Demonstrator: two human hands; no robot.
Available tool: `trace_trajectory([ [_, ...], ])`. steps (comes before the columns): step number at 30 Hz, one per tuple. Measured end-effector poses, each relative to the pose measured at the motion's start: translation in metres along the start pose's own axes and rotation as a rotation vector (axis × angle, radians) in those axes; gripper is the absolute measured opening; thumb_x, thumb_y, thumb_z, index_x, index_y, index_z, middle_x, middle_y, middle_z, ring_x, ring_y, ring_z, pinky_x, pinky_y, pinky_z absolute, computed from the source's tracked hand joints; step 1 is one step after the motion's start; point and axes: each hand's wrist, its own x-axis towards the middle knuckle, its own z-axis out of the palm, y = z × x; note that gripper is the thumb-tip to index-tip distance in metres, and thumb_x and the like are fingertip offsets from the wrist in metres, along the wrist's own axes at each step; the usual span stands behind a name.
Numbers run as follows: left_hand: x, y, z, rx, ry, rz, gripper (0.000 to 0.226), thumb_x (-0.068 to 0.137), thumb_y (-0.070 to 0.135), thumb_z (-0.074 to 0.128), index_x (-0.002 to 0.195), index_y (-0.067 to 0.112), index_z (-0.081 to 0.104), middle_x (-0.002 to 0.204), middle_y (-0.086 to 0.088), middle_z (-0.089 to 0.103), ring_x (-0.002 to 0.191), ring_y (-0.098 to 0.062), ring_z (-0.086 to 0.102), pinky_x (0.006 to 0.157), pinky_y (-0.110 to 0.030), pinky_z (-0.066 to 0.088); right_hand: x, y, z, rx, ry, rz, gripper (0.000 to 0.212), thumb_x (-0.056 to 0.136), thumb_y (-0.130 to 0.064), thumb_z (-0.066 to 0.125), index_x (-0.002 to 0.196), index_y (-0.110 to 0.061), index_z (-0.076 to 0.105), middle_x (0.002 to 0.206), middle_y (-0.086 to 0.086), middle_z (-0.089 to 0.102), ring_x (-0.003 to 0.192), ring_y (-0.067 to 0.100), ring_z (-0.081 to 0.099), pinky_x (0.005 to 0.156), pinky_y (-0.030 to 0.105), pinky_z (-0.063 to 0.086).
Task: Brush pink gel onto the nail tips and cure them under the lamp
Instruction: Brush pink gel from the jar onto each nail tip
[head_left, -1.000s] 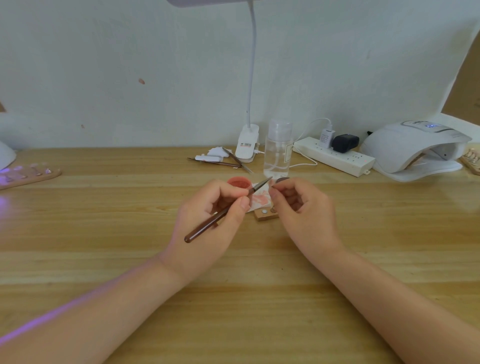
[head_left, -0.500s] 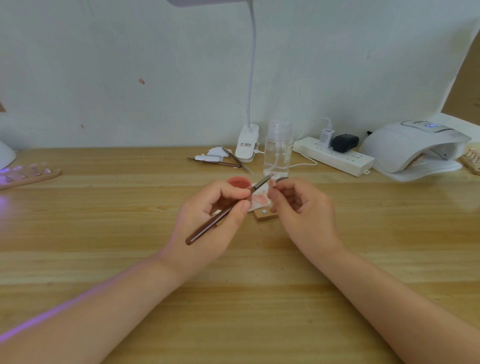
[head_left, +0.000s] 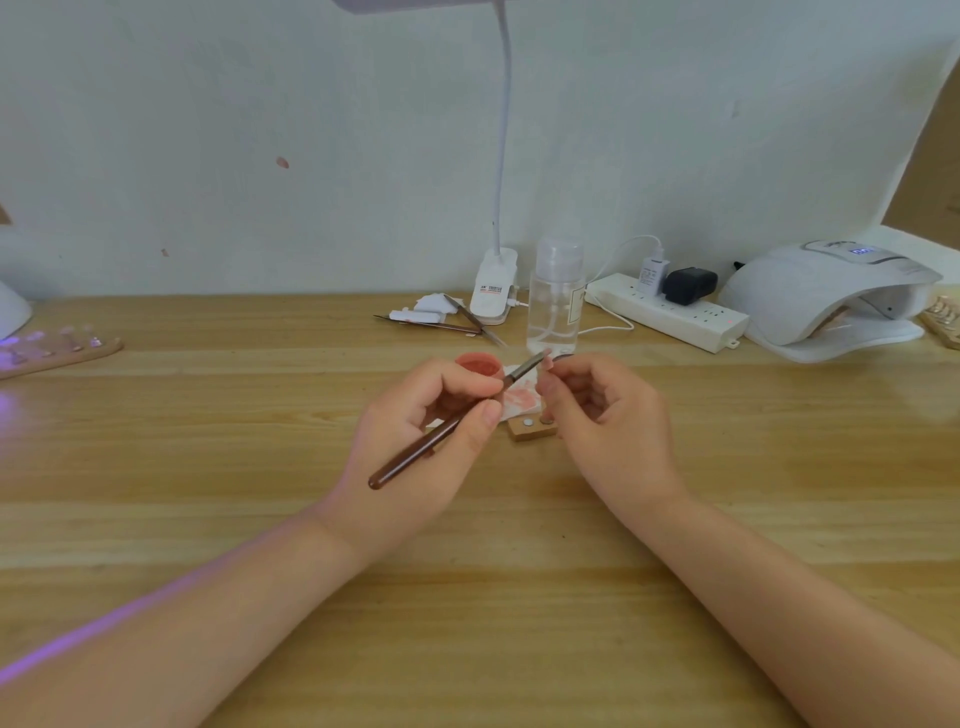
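Pink gel work, head view, the only view I have: left hand (head_left: 415, 447) pinches a brown-handled brush (head_left: 441, 434) between thumb and fingers, its tip laid against a small nail tip (head_left: 546, 359) that the right hand (head_left: 608, 410) pinches at its fingertips, above the wooden counter (head_left: 260, 415). Open pink gel pot (head_left: 479, 365) sits just behind the left hand; a pink-stained wipe (head_left: 522, 399) and a small wooden holder block (head_left: 532, 428) lie between the hands. Curing lamp (head_left: 826, 296) stands at the far right, well apart, so I judge curing not yet begun for this tip. Change against the frames a second and half a second earlier: very little; the brush handle has shifted only slightly and both grips read the same, which I take to mean fine strokes in progress. Further nail tips on a stick (head_left: 57, 351) lie at far left in violet light.
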Motion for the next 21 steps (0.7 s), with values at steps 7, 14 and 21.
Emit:
trace_trajectory([
  [7, 0.0003, 0.0016, -0.0049, -0.002, -0.006, 0.024, 0.005, 0.083, 0.023, 0.056, 0.086, 0.024, 0.059, 0.086, 0.022, 0.067, 0.082, 0.005, 0.063, 0.072, -0.009, 0.044, 0.0006, 0.0008, -0.0006, 0.006, -0.004, 0.017, 0.005, 0.088, -0.012, 0.066, 0.088, -0.017, 0.067, 0.075, -0.004, 0.067, 0.068, 0.012, 0.064, 0.063, 0.021, 0.051],
  [14, 0.0004, 0.0026, -0.0019, 0.031, -0.008, -0.024, 0.015, 0.082, 0.010, 0.059, 0.085, 0.024, 0.063, 0.086, 0.016, 0.070, 0.084, 0.005, 0.064, 0.073, -0.009, 0.045, 0.0003, -0.0003, -0.0007, -0.032, 0.001, -0.025, 0.009, 0.087, -0.010, 0.066, 0.088, -0.019, 0.066, 0.074, -0.007, 0.066, 0.067, 0.009, 0.064, 0.065, 0.019, 0.051],
  [21, 0.0009, 0.0089, -0.0018, -0.002, 0.058, -0.032, 0.015, 0.086, 0.003, 0.061, 0.084, 0.018, 0.060, 0.080, 0.020, 0.070, 0.075, 0.007, 0.065, 0.068, -0.006, 0.046, 0.0012, 0.0000, -0.0003, -0.052, 0.010, -0.041, 0.012, 0.087, -0.012, 0.066, 0.086, -0.023, 0.065, 0.072, -0.010, 0.065, 0.065, 0.002, 0.061, 0.062, 0.012, 0.047],
])
